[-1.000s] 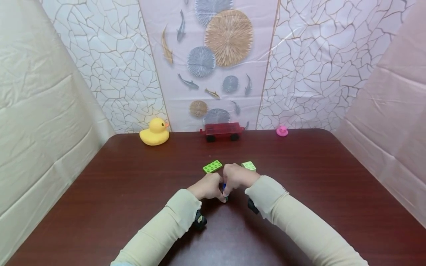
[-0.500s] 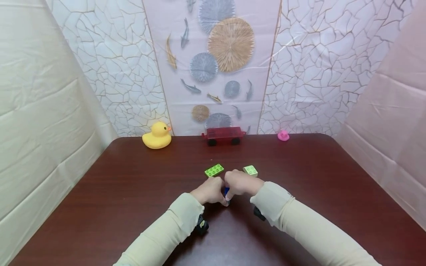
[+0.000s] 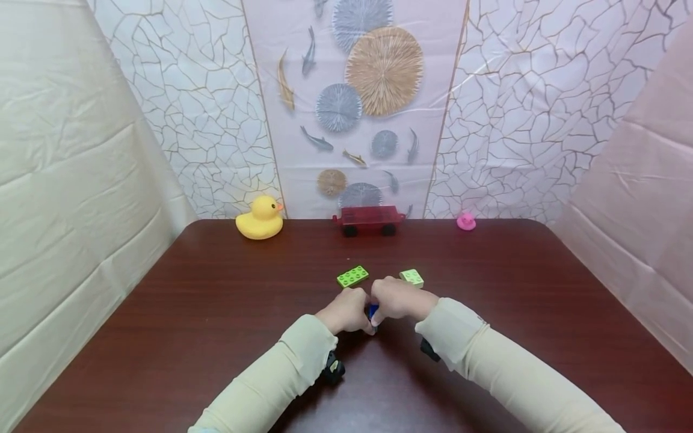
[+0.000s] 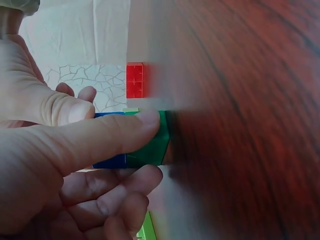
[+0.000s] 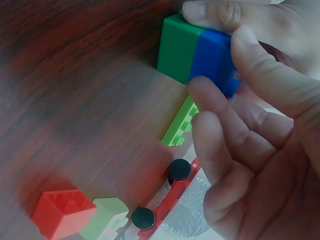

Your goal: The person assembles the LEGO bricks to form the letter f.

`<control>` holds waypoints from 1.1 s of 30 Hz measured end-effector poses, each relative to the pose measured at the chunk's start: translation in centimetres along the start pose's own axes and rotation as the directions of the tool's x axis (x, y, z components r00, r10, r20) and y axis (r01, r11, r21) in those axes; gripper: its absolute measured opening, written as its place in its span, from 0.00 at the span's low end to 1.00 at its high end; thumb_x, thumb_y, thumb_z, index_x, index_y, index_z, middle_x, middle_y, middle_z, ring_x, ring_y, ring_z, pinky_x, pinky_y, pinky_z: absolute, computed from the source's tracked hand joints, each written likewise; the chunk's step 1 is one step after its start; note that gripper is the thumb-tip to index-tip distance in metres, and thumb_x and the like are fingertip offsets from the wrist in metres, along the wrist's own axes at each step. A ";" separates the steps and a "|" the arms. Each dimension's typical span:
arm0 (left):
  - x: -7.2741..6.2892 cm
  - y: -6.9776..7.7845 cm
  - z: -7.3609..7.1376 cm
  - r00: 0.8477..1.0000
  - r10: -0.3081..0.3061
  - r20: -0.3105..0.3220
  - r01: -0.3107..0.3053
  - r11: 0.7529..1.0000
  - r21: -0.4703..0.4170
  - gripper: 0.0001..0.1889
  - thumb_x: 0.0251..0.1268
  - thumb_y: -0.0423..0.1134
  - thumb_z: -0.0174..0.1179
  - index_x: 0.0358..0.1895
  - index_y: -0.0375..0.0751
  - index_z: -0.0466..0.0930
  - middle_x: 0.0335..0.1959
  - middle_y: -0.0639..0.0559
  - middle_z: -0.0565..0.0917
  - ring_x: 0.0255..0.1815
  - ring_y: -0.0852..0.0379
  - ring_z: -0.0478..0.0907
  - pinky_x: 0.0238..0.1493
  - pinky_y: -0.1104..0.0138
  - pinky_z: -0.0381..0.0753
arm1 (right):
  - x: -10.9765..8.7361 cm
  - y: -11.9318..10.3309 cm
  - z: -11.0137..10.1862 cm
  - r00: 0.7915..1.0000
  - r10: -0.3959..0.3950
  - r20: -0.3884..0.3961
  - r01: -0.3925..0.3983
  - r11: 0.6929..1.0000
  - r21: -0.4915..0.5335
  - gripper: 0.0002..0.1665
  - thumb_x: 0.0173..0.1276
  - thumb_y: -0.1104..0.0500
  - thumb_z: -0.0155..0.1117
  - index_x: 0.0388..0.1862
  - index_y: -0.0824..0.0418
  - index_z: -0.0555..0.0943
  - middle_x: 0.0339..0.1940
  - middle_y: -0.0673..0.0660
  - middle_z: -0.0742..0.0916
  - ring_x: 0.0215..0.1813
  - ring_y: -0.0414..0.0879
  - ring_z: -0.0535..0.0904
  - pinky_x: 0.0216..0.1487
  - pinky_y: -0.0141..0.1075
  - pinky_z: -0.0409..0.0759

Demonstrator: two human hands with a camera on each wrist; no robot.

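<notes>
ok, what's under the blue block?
A green block sits directly beneath the blue block, their sides meeting at a seam; below that is the tabletop. The blue block's underside is covered, so any studs inside the joint can't be seen.

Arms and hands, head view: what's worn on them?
Left sleeve and right sleeve: cream, long, with loose, wrinkled cuffs. Left wrist device: black, with a small pale mark. Right wrist device: black, partly hidden by the cuff. Left hand and right hand: no gloves.
</notes>
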State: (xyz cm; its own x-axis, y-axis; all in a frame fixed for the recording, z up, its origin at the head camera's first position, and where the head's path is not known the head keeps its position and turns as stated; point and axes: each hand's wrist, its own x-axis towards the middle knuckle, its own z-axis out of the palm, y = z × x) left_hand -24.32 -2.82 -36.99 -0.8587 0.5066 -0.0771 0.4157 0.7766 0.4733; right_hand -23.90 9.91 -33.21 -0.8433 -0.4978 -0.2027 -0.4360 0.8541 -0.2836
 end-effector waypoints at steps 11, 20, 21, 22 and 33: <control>-0.6 -0.7 -0.7 0.997 -0.072 -0.004 0.072 0.997 0.001 0.13 0.31 0.39 0.73 0.22 0.42 0.78 0.15 0.58 0.74 0.20 0.62 0.70 0.23 0.72 0.70 | 0.8 0.7 0.0 0.994 -0.106 -0.031 0.109 0.986 0.123 0.15 0.43 0.52 0.72 0.29 0.59 0.82 0.20 0.49 0.82 0.23 0.37 0.74 0.25 0.31 0.72; -1.7 -1.3 -1.1 0.994 -0.113 0.007 0.113 0.993 0.042 0.14 0.33 0.42 0.73 0.20 0.42 0.76 0.15 0.56 0.73 0.20 0.60 0.69 0.23 0.71 0.69 | 2.7 2.1 -0.5 0.988 -0.017 -0.151 0.035 0.992 0.121 0.13 0.54 0.57 0.65 0.38 0.61 0.82 0.33 0.51 0.83 0.31 0.40 0.77 0.31 0.35 0.75; -1.8 -1.3 -1.2 0.994 -0.112 0.006 0.112 0.993 0.043 0.14 0.33 0.42 0.73 0.21 0.42 0.76 0.15 0.56 0.73 0.20 0.60 0.69 0.23 0.71 0.69 | 2.9 2.2 -0.5 0.986 -0.016 -0.165 0.032 0.995 0.098 0.12 0.55 0.58 0.64 0.38 0.61 0.82 0.33 0.50 0.83 0.31 0.39 0.77 0.31 0.35 0.74; -2.0 -1.3 -1.2 0.994 -0.110 0.006 0.110 0.993 0.044 0.14 0.33 0.42 0.73 0.21 0.42 0.76 0.15 0.56 0.72 0.20 0.60 0.69 0.23 0.71 0.69 | 3.1 2.2 -0.5 0.984 -0.014 -0.178 0.027 0.997 0.073 0.11 0.56 0.58 0.63 0.37 0.60 0.82 0.32 0.50 0.83 0.31 0.39 0.76 0.31 0.35 0.74; -3.0 -1.2 -1.2 0.997 -0.080 -0.015 0.081 0.996 0.042 0.13 0.34 0.40 0.72 0.20 0.42 0.75 0.14 0.57 0.72 0.17 0.61 0.69 0.22 0.72 0.69 | 6.1 1.8 0.7 0.966 -0.049 -0.254 0.002 0.983 -0.181 0.10 0.55 0.61 0.60 0.37 0.60 0.81 0.34 0.53 0.81 0.35 0.46 0.76 0.31 0.43 0.74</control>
State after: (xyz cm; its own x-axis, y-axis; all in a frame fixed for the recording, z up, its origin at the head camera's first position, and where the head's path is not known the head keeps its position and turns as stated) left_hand -22.60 -5.71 -36.26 -0.8939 0.4367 -0.1013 0.3572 0.8303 0.4279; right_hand -29.57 8.30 -35.55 -0.8729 -0.4845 0.0568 -0.4878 0.8661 -0.1094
